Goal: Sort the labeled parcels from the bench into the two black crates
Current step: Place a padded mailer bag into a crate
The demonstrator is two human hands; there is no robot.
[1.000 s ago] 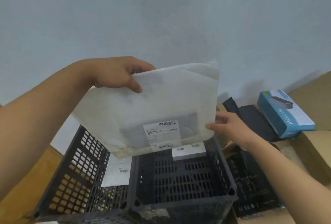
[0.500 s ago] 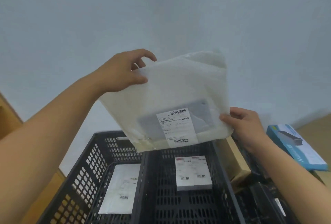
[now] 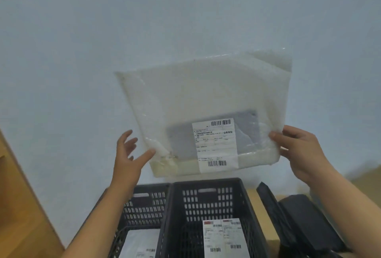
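Nearest, low in view, two black perforated plastic crates stand side by side, touching. The left crate (image 3: 144, 206) holds a flat white parcel (image 3: 140, 243) with a barcode label, lying on its floor. The right crate (image 3: 206, 202) holds a white box (image 3: 224, 237) with two printed labels on top.

Just right of the crates a tan cardboard box (image 3: 260, 214) leans, and beyond it lie black wrapped packages (image 3: 299, 222).

Above the crates, a person holds up a large translucent white bubble mailer (image 3: 206, 96) bearing a white shipping label (image 3: 215, 144) with barcodes. The right hand (image 3: 296, 146) pinches the mailer's right edge between thumb and fingers. The left hand (image 3: 127, 154) is spread, its thumb tip at the lower left edge; whether it touches is unclear.

Behind everything is a pale blue wall (image 3: 103, 30).
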